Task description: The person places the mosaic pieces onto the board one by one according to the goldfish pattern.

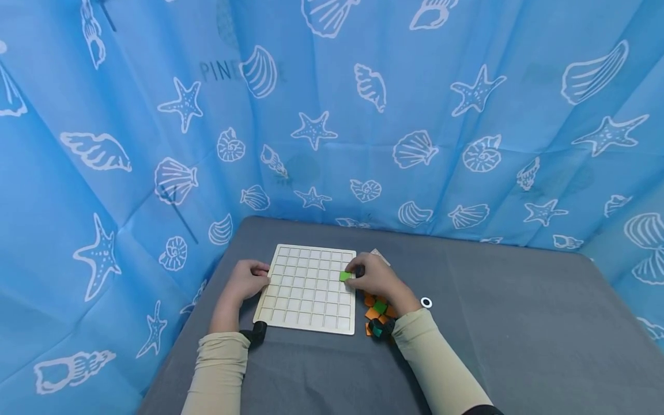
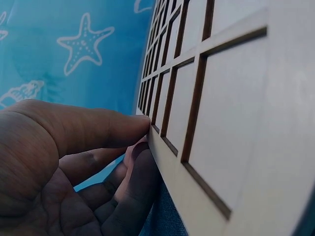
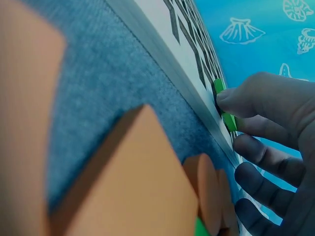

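Observation:
A pale wooden board [image 1: 310, 283] with a grid of square recesses lies flat on the grey cloth. At its left edge, my left hand [image 1: 247, 280] pinches the rim, thumb tip on the top border and curled fingers against the side, as the left wrist view also shows. My right hand [image 1: 374, 275] pinches a green square tile [image 1: 344, 276] between thumb and forefinger at the board's right side. In the right wrist view the green tile [image 3: 227, 110] stands tilted at the recesses by the edge, while the other fingers hang loosely beside it.
Orange pieces [image 1: 371, 313] and a few green ones lie in a loose pile right of the board, partly under my right wrist. A white ring [image 1: 426, 302] lies farther right. Behind my right hand is a pale patterned piece [image 1: 380, 256]. A blue shell-print curtain [image 1: 332, 144] hangs behind the table.

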Available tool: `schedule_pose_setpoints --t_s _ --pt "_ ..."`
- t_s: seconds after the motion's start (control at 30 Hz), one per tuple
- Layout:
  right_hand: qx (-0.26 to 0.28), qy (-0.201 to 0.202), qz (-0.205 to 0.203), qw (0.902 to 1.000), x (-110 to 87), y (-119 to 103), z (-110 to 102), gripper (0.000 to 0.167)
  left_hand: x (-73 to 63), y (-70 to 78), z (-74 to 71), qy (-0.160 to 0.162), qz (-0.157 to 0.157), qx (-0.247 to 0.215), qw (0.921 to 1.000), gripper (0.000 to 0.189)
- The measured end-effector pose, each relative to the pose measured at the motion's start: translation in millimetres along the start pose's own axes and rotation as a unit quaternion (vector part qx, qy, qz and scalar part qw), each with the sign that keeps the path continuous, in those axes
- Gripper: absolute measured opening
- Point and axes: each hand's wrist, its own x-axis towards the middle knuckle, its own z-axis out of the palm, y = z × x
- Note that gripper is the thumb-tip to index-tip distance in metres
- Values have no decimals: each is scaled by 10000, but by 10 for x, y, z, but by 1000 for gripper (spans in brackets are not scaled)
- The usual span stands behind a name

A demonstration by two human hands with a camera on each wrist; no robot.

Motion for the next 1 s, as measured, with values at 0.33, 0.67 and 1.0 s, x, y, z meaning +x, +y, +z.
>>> schedule_pose_setpoints --t_s 0.33,0.67,1.0 --pt "-135 -27 23 9999 10 16 -45 21 -14 17 -1 -8 -96 -51 9999 32" --pt "-33 -94 -76 9999 -120 0 -225 24 -26 15 6 -26 -55 -16 10000 31" --pt "132 -165 46 9998 -492 277 -589 28 -16 18 1 -27 -21 -108 9999 32"
